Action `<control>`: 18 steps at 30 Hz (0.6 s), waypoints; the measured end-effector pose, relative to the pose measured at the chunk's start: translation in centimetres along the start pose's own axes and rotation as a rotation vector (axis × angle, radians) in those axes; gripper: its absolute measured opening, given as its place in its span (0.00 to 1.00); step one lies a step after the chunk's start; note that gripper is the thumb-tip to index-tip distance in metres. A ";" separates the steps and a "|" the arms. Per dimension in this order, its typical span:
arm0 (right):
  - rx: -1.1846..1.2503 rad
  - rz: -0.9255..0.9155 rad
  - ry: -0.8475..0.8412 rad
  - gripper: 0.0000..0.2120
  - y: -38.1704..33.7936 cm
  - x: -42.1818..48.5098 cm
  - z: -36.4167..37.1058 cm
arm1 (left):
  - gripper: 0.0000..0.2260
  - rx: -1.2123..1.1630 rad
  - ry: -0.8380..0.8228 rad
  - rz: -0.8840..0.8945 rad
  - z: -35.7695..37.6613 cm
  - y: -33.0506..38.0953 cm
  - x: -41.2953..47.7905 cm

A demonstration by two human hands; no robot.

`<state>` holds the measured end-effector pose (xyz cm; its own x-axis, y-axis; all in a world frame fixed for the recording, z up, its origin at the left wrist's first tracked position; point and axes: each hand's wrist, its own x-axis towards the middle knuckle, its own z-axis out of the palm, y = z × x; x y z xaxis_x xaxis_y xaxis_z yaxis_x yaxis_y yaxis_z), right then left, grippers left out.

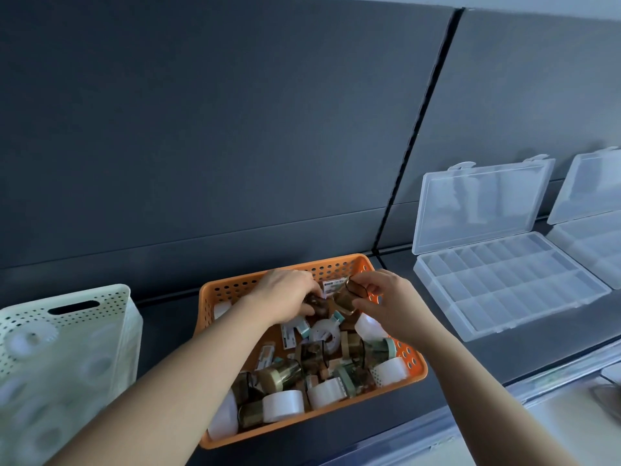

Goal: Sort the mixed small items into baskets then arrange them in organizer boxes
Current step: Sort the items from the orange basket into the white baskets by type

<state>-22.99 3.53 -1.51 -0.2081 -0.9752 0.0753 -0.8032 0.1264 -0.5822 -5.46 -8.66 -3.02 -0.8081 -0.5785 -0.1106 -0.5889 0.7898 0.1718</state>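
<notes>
An orange perforated basket (215, 294) sits on the dark shelf, filled with several tape rolls, white ones (284, 405) and brown patterned ones (280, 376), plus small labelled packets. My left hand (285, 294) reaches into the basket's far end and grips a brown patterned roll (316, 306). My right hand (386, 302) pinches another brown roll (346, 297) just above the basket's far right part. Two clear organizer boxes (510, 290) (591, 243) stand open to the right, their compartments showing nothing inside.
A pale green perforated basket (67, 317) with white rolls stands at the left. The dark back panel rises behind everything. A light counter edge (537, 415) runs along the lower right, with a dim object at the far right edge.
</notes>
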 end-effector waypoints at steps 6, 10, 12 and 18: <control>0.144 0.060 0.100 0.15 -1.7 -0.1 0.5 | 0.19 -0.317 0.181 -0.190 0.0 -1.8 -4.0; 0.296 0.018 0.120 0.13 -6.0 0.3 2.5 | 0.12 -0.621 0.424 -0.332 -2.2 -3.5 -11.0; 0.345 -0.046 0.119 0.14 -9.2 0.4 4.1 | 0.07 -0.687 0.545 -0.420 -3.0 -4.8 -15.3; 0.516 -0.186 0.005 0.14 -20.7 0.2 10.8 | 0.09 -0.641 0.847 -0.660 -3.8 -10.8 -28.9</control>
<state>-0.36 -1.27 1.86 -0.0926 -0.9716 0.2180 -0.4492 -0.1546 -0.8799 24.32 -1.26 2.02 0.0407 -0.9630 0.2663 -0.5738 0.1957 0.7953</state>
